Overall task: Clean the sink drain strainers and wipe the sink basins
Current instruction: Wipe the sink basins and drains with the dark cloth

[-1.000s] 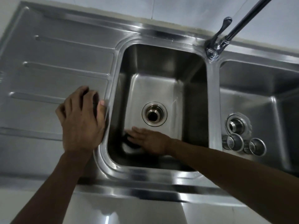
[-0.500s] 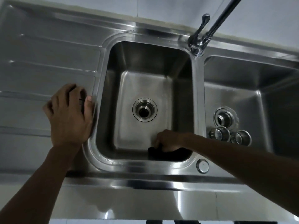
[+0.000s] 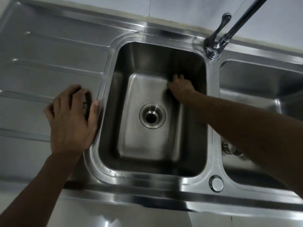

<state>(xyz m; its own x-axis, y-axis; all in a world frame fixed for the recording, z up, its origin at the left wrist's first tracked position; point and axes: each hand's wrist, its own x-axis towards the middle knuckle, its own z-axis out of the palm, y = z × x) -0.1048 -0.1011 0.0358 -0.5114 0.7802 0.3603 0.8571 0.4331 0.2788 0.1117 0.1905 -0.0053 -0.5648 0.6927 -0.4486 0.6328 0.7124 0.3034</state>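
Note:
My right hand reaches into the left basin and presses against the far right part of its floor, next to the side wall. It is closed over a dark cloth, of which only a sliver shows under the palm. The basin's drain is open, with no strainer basket in it. My left hand lies flat on the drainboard, fingers apart, thumb against the basin rim. In the right basin a metal strainer peeks out from behind my right forearm.
A chrome faucet with a lever stands on the divider behind the two basins, its spout running up and to the right. A round metal cap sits on the front rim between the basins. White tiled wall runs behind the sink.
My right hand has swept with the cloth from the near left of the basin floor, along the front, up to the far right. The view has shifted; my left hand stays on the drainboard.

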